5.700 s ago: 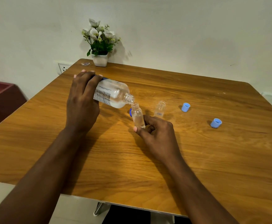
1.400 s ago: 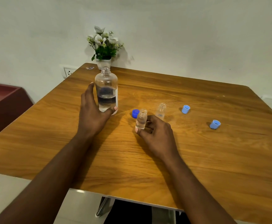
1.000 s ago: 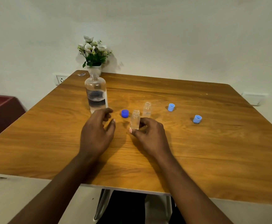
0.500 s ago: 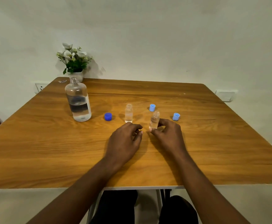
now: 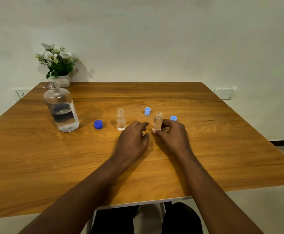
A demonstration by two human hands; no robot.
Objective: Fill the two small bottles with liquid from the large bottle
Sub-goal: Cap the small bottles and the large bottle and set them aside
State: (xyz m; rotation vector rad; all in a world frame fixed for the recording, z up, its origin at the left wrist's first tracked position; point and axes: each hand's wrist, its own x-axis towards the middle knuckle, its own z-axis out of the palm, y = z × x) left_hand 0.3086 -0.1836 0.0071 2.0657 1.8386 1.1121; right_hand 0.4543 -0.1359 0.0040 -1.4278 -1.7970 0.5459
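Pinching clear uncapped small bottle (image 5: 158,122), right hand (image 5: 173,137) grip narrow, left hand (image 5: 132,141) loose.

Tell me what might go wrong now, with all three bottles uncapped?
1. The left hand lies close beside the free small bottle, narrow and uncapped; a careless knock could tip and spill it.
2. The right hand pinches the other small bottle low down; it might slip or tilt.
3. The large bottle stands open; a bump could spill plenty.
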